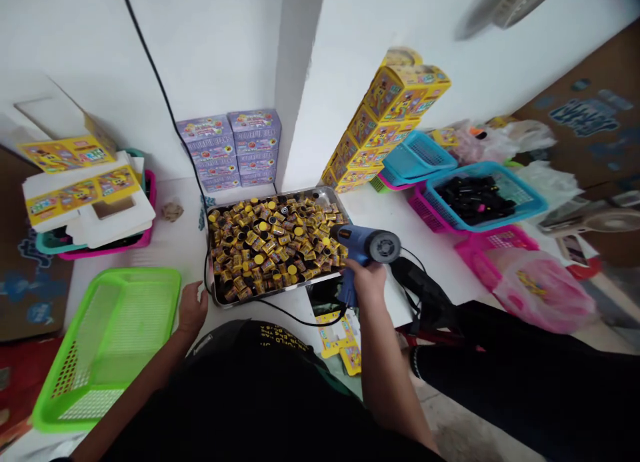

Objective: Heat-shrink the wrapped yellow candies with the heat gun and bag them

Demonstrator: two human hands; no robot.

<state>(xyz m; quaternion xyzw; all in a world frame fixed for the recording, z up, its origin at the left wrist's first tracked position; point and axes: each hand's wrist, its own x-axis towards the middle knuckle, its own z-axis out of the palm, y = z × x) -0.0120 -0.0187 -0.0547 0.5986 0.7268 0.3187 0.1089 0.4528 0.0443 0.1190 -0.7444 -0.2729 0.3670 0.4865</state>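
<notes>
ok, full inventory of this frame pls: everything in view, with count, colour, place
metal tray: one, silver, centre of table
small capped pots: many, yellow and black, filling the tray
heat gun: one, blue, over tray's right end
cable: one, black, from top edge down to tray
purple boxes: stack, count unclear, behind tray
yellow boxes: leaning stack, count unclear, rear right
green basket: one, front left
blue baskets: two, right; nearer holds black parts
flat cartons: several, yellow and white, far left, on pink basket
pink bag: one, front right
left hand: open, by tray's near-left corner
right hand: gripping heat gun
</notes>
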